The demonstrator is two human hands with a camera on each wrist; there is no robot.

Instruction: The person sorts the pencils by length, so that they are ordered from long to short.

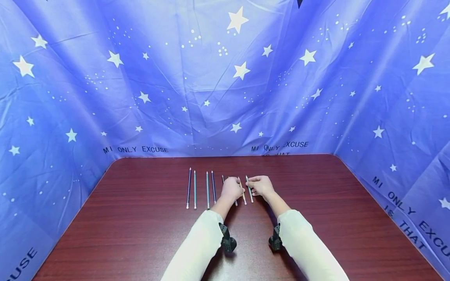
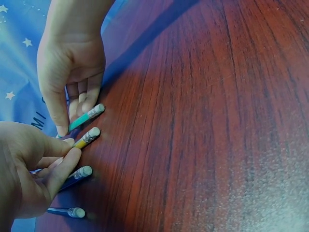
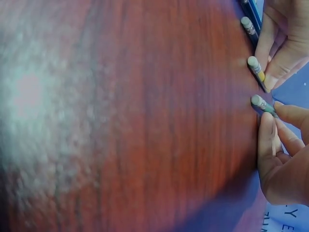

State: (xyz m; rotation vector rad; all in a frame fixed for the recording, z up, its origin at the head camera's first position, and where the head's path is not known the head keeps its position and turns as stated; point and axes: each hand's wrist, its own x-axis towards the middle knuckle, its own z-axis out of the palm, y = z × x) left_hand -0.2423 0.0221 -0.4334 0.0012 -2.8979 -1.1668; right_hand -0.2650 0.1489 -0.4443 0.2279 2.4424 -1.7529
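My left hand [image 1: 232, 188] pinches a yellow pencil [image 2: 86, 139] between thumb and finger, near its white eraser end. Just to the right, my right hand [image 1: 261, 185] holds a green pencil [image 3: 263, 104] with thumb and fingers. Both pencils lie low over the table, eraser ends toward me, side by side with a small gap. Beneath and left of the left hand, a dark blue pencil [image 2: 77, 178] and another dark pencil [image 2: 63, 211] are partly hidden by it.
Further left on the reddish-brown table [image 1: 140, 226] lie a dark blue pencil [image 1: 188, 189], a teal pencil [image 1: 195, 189], a second teal pencil [image 1: 208, 189] and another dark blue pencil [image 1: 213, 183], roughly parallel. A blue star-print curtain [image 1: 197, 86] borders the table.
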